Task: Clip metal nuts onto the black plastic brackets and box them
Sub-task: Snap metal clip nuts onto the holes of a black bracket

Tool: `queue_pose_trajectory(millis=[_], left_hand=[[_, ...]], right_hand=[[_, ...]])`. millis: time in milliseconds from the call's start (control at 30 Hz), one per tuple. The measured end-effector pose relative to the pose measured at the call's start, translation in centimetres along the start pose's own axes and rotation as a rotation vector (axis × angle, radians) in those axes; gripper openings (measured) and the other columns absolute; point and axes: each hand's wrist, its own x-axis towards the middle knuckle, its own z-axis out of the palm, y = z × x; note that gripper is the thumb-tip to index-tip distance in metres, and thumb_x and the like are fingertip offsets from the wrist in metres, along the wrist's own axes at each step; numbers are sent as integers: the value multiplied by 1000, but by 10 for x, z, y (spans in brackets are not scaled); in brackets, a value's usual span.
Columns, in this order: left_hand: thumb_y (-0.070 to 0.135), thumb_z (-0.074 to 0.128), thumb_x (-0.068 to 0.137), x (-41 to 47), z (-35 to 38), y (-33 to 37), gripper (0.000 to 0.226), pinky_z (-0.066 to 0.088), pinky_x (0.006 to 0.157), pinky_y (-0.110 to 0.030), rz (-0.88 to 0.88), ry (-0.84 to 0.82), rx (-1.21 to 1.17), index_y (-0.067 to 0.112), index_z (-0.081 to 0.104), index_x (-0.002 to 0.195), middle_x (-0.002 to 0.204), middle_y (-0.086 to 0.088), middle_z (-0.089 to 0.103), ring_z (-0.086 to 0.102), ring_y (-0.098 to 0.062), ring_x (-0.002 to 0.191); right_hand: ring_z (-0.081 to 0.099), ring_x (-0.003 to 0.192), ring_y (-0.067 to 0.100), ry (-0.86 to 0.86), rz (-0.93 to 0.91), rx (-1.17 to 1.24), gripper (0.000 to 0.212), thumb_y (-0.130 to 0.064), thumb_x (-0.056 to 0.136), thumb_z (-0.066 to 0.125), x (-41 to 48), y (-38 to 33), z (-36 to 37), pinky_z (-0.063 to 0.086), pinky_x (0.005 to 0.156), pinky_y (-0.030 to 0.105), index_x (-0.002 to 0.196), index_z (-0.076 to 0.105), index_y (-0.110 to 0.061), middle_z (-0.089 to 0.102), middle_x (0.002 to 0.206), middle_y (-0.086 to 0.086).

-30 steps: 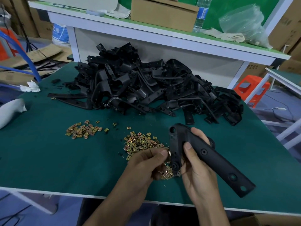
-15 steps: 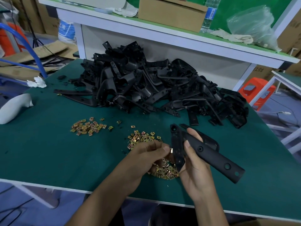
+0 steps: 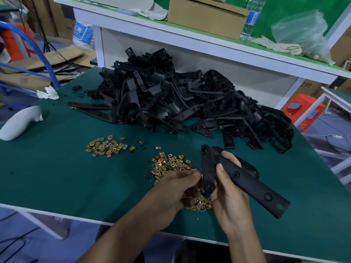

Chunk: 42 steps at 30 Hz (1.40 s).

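Your right hand (image 3: pixel 228 188) gripped the bracket (image 3: pixel 247 179), fingers curled round it, above the loose nuts (image 3: pixel 169 165). Your left hand (image 3: pixel 174 188) pinched a nut (image 3: pixel 201 176) against the bracket's lower end. Clipping was in hand; next, the nut probably needed pushing fully onto that end.

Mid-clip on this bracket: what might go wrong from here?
The left hand pinches a metal nut against the black bracket; it may slip into the loose nuts beneath.
The right hand grips the bracket near its bend, so it may twist under pressure.
Wrists may sweep nuts off the table edge.
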Motion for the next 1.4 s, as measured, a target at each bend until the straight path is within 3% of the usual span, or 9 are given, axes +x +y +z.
queue_pose_trajectory(millis=[233, 400, 500, 633, 767, 867, 1033, 1300, 1400], left_hand=[[24, 66, 94, 5, 3, -7, 12, 41, 53, -19, -32, 34, -102, 14, 71, 90, 83, 0, 66, 58, -6, 63], [31, 68, 94, 20, 1, -15, 21, 48, 63, -21, 8, 88, -29, 13, 76, 101, 95, 2, 73, 65, -7, 73], [38, 61, 98, 42, -13, -13, 21, 52, 82, -28, 167, 190, 379, 25, 77, 100, 93, 8, 77, 70, -4, 86], [27, 54, 102, 85, -44, -19, 25, 42, 93, -29, 519, 399, 1286, 23, 71, 118, 116, 6, 67, 55, -13, 110], [27, 47, 104, 123, -62, -6, 33, 40, 99, -41, 482, 376, 1587, 18, 60, 133, 128, -4, 58, 48, -28, 122], [37, 49, 103, 144, -62, 10, 39, 40, 103, -45, 351, 202, 1750, 23, 58, 138, 128, -9, 55, 43, -31, 125], [34, 58, 98, 156, -55, 19, 18, 41, 100, -42, 317, 81, 1750, 27, 69, 111, 114, -5, 55, 45, -29, 115], [38, 59, 97, 156, -54, 9, 18, 39, 103, -41, 292, 99, 1655, 23, 66, 105, 113, -2, 57, 45, -24, 113], [33, 58, 100, 150, -45, 10, 11, 49, 85, -32, 318, 163, 1372, 23, 59, 102, 102, 3, 63, 58, -15, 99]], right_hand=[[62, 122, 31, -21, -219, -341, 35, -28, 94, 68, 3, -1, -4, 50, 102, 43, 127, 59, -23, 66, 128, 9], [66, 115, 19, -14, -318, -463, 35, -30, 97, 67, 13, 2, -8, 52, 91, 23, 129, 56, -21, 68, 121, -1], [66, 119, 21, -37, -109, -319, 37, -20, 94, 69, 33, 4, -19, 54, 92, 28, 130, 61, -25, 70, 126, 3], [68, 116, 21, -24, 159, -48, 51, -14, 89, 65, 66, 5, -39, 58, 81, 26, 139, 59, -25, 69, 131, 9], [70, 112, 19, -2, 276, 142, 50, -13, 91, 59, 87, 15, -55, 60, 73, 27, 140, 58, -24, 68, 132, 7], [73, 100, 15, 5, 311, 232, 47, -15, 90, 60, 96, 22, -62, 59, 69, 27, 135, 62, -27, 70, 129, 4], [73, 95, 11, 11, 279, 272, 45, -16, 90, 60, 109, 23, -63, 58, 67, 25, 134, 63, -30, 72, 126, -1], [71, 90, 10, -38, 280, 296, 38, -18, 92, 59, 108, 29, -73, 59, 70, 26, 122, 74, -34, 73, 117, -4], [70, 90, 12, -65, 264, 327, 41, -17, 93, 58, 106, 31, -76, 59, 70, 27, 129, 70, -32, 72, 117, -2]])
